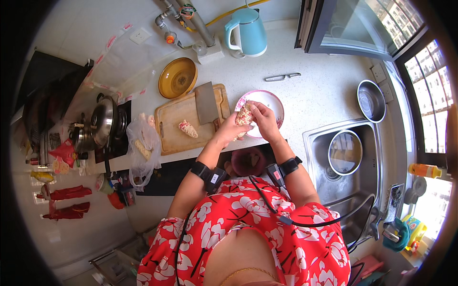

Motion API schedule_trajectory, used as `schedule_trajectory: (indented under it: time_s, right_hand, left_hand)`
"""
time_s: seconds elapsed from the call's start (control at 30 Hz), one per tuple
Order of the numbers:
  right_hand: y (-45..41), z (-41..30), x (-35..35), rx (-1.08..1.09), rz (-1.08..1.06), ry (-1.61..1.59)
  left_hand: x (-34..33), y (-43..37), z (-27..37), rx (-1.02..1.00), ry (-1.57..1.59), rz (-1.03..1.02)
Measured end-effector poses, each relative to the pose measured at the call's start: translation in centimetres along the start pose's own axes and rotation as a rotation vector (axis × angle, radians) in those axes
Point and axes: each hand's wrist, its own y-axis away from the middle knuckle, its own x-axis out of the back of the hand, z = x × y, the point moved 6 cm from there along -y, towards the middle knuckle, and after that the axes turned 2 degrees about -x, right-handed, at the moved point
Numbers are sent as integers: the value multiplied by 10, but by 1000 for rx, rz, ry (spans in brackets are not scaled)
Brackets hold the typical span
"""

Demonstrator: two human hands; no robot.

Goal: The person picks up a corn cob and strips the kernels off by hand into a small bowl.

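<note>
My left hand [230,127] grips a corn cob [244,116] with pale and reddish kernels. From the other side, my right hand [265,118] has its thumb and fingers on the cob's upper end. Beneath both hands is a white plate [273,103] with a pink patterned rim, partly hidden by them. To the left, a shorter piece of corn [188,128] lies on a wooden cutting board [171,114]. A cleaver [206,103] rests across the board's right part, its handle close to my left wrist.
A plastic bag [143,150] with corn overhangs the counter's front edge. Behind the board stands an amber bowl [178,78]; a peeler [282,77] and a blue kettle [248,34] are farther back. Right is a sink [320,150] holding a metal basin [345,152]. A pan [103,119] sits left.
</note>
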Motion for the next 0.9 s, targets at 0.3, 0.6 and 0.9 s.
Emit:
schedule_trajectory:
  time_s: [0.3, 0.6, 0.9]
  right_hand:
    - [-9, 6, 9, 77, 74, 184]
    - [-12, 17, 10, -19, 124, 37]
    - [-4, 2, 29, -122, 51, 18]
  left_hand:
    - [0, -1, 2, 52, 9, -44]
    - [-1, -3, 5, 66, -13, -74]
    - [5, -5, 2, 98, 140, -129]
